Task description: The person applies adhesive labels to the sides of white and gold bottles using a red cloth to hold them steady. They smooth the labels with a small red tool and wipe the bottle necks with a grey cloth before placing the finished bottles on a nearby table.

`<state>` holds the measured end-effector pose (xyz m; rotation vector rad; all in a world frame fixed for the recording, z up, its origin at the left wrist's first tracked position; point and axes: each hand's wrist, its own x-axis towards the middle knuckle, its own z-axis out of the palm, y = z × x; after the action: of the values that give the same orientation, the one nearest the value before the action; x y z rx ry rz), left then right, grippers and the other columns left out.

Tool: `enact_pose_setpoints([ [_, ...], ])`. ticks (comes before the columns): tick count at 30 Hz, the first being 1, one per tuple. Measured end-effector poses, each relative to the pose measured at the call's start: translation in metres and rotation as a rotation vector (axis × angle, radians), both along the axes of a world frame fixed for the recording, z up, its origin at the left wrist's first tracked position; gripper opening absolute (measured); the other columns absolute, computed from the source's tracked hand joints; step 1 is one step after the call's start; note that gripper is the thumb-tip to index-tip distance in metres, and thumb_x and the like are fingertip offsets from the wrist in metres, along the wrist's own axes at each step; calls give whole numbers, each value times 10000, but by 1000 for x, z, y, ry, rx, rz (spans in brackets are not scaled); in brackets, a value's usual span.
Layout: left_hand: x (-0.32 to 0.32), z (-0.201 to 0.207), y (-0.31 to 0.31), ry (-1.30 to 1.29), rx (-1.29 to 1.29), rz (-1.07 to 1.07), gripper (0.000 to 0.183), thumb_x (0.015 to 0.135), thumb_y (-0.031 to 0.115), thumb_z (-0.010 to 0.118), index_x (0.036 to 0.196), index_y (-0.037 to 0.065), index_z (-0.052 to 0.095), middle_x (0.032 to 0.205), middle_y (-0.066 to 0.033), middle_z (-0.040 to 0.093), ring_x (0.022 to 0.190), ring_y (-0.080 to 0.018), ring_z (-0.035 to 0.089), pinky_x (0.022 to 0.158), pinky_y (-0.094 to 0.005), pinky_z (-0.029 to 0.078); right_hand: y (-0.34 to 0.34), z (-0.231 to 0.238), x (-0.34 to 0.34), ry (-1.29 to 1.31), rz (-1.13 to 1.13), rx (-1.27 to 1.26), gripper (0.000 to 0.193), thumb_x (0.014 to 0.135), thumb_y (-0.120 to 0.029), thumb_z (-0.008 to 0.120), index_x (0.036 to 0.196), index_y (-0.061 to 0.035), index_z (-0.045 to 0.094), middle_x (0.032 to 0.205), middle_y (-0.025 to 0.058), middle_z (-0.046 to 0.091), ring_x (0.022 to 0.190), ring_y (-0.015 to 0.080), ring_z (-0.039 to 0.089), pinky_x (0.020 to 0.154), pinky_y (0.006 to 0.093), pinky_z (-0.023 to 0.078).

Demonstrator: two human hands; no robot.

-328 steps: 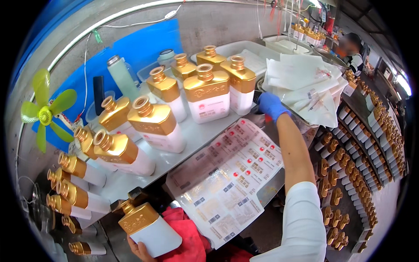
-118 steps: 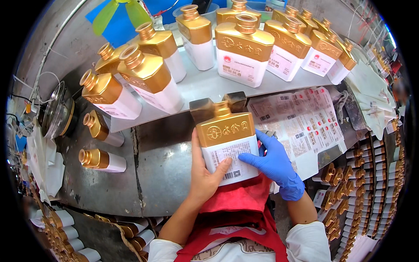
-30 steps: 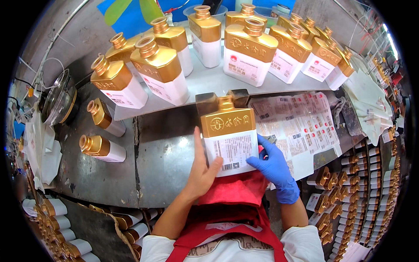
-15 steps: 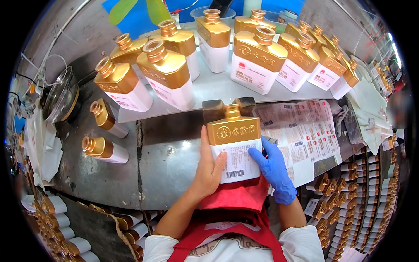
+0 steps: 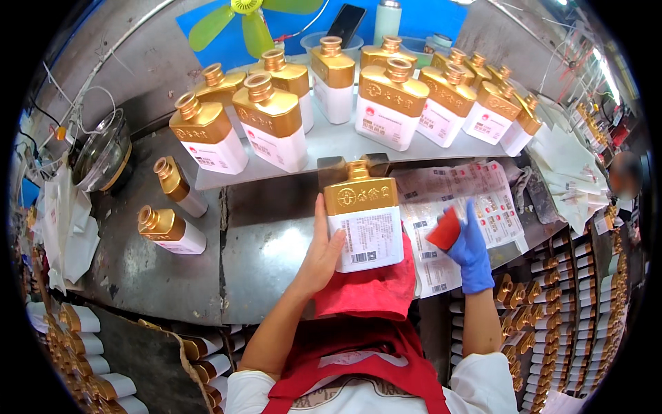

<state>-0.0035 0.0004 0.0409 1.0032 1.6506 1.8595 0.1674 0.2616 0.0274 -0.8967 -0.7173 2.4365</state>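
Observation:
My left hand (image 5: 324,252), bare, grips the left side of a bottle (image 5: 363,224) with a gold shoulder and neck and a white body. The bottle leans back, neck away from me, and a printed label covers the white face turned to me. Behind its neck stands a dark block (image 5: 332,171). Off to the right, my right hand (image 5: 472,252) in a blue glove holds a small flat red scraper-like piece (image 5: 444,229) above the label sheets (image 5: 493,207). A red cloth (image 5: 365,293) lies below the bottle.
Several similar bottles (image 5: 392,103) line a raised metal shelf (image 5: 310,169). Two smaller bottles (image 5: 171,230) stand on the bench (image 5: 269,269) at left. A green fan (image 5: 212,29), a phone (image 5: 347,24) and a metal bowl (image 5: 103,155) are farther back. Rows of bottles (image 5: 593,303) fill the lower right.
My right hand has left the bottle's right side and moved right, and the red piece now shows in it. My left hand keeps its hold on the bottle. The view has shifted slightly.

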Motion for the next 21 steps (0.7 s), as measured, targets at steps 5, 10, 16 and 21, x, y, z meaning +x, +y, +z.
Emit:
enact_pose_setpoints([
  [5,-1,-3,0,46,28,-19,691,946,125,375,1447,-36,-73,1508,-214,103,1389,-268,150,1110,-304,124,24,-16,52,160,-153,63,382,823,-25,602,1197,-46,527,1124,87,583,929,193,610,787,303,540],
  [10,1,-3,-1,79,-15,3,678,954,134,369,1449,-36,-63,1506,-218,114,1386,-282,159,1108,-305,129,-109,58,-33,-286,-39,1439,363,852,-144,563,1198,-73,480,1063,101,559,943,215,573,826,322,477],
  [16,3,-3,-1,142,-56,14,667,956,109,363,1449,-37,-62,1500,-221,135,1372,-301,191,1108,-323,136,-155,68,-56,-576,220,1623,365,877,-151,540,1222,-67,456,1040,257,584,900,425,597,744,458,492],
  [21,5,-3,-3,158,-75,17,665,950,84,363,1450,-37,-58,1503,-219,128,1379,-292,175,1110,-327,127,-108,49,-30,-567,53,1578,394,873,-116,543,1248,-57,437,1110,217,567,971,369,597,821,405,479],
])
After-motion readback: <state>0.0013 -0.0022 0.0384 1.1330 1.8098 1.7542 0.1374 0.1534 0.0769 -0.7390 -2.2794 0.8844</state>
